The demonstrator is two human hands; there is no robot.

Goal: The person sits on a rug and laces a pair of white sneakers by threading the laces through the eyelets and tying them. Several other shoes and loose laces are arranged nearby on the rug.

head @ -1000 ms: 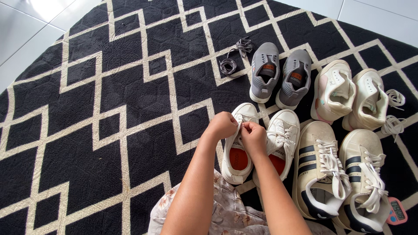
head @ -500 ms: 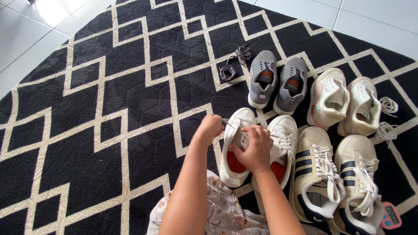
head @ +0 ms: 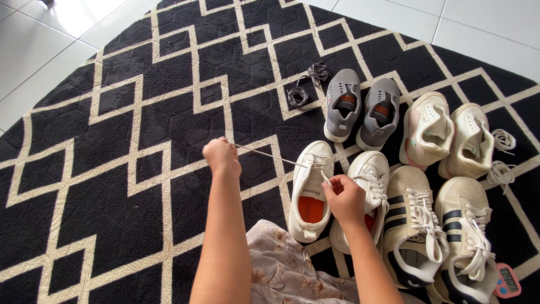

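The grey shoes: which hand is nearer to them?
Right. The right hand is just below the grey shoes, over the white shoes. The left hand is far left, pulling a lace.

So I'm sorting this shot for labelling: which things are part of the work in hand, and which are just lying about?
In hand:
left hand, pulling white lace
right hand
white sneaker

Lying about:
grey sneakers
loose grey laces
striped sneakers
cream sneakers
pink timer
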